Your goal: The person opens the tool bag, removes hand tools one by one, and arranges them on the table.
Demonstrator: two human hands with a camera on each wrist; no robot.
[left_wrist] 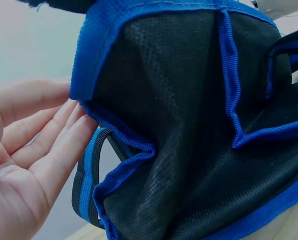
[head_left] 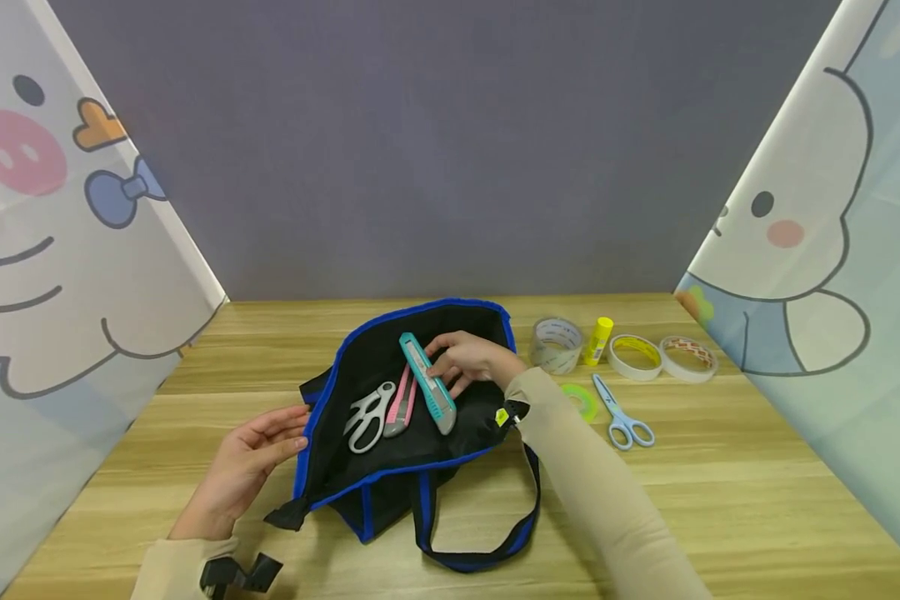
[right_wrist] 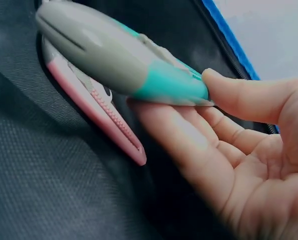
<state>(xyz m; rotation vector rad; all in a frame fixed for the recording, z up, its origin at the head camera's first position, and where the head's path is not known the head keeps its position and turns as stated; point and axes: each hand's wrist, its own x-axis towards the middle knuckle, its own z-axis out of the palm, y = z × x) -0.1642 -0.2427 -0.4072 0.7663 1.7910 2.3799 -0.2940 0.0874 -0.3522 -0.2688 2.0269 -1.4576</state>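
Note:
A black bag [head_left: 322, 477] with blue trim lies with its zippered mouth wide toward me. At its left edge my left hand [head_left: 251, 462] pinches the blue rim [left_wrist: 91, 55] between thumb and fingers. Inside the mouth, my right hand [head_left: 468, 361] holds a teal utility knife [head_left: 429, 385] with a grey end. In the right wrist view the thumb lies against one side of that knife [right_wrist: 173, 85], the fingers under it. Just below it, a pink utility knife [head_left: 401, 408] rests on the black lining, beside white-handled scissors [head_left: 370, 417].
Right of the bag are clear tape [head_left: 557, 346], a yellow glue stick [head_left: 598, 341], two tape rolls [head_left: 635, 358], a green tape ring [head_left: 581, 402] partly behind my sleeve, and blue scissors [head_left: 622, 417]. A strap handle [head_left: 476, 562] loops toward me on the wooden table [head_left: 757, 500].

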